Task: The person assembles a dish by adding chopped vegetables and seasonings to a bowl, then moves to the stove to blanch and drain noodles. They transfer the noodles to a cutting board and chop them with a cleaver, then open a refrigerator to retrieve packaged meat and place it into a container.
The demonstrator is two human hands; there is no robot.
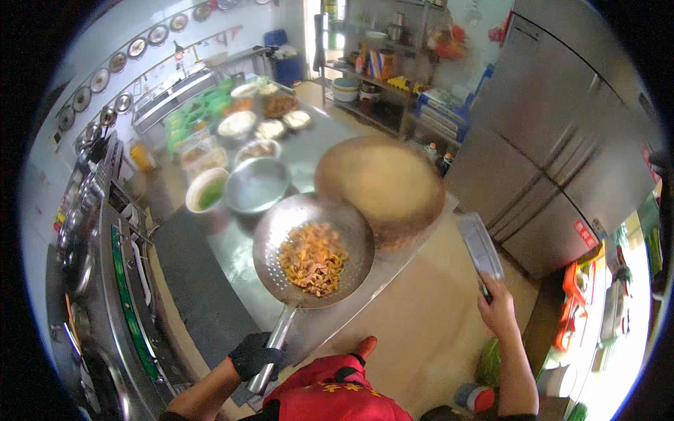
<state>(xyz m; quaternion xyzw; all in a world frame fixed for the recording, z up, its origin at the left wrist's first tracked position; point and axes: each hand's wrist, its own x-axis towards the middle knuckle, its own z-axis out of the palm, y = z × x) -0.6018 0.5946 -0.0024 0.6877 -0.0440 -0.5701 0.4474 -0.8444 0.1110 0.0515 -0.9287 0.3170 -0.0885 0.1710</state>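
Observation:
My left hand (256, 353), in a black glove, grips the tubular metal handle of a large perforated strainer ladle (337, 210). Browned, glistening food pieces (314, 259) lie in its bowl, which is over the near part of a steel table. My right hand (496, 305) is bare and holds a cleaver (480, 244) by its handle, out to the right of the table, its broad blade pointing away from me. Just beyond the strainer are an empty-looking metal bowl (258, 184) and a wide round basket (379, 184) with a pale yellowish content, blurred.
Bowls of food, including a white one with green contents (207, 190), crowd the table's left and far parts. A stove counter (131, 294) runs along the left. A steel refrigerator (547, 147) stands at right, shelving (368, 79) at the back, and a red-lidded container (474, 397) on the floor.

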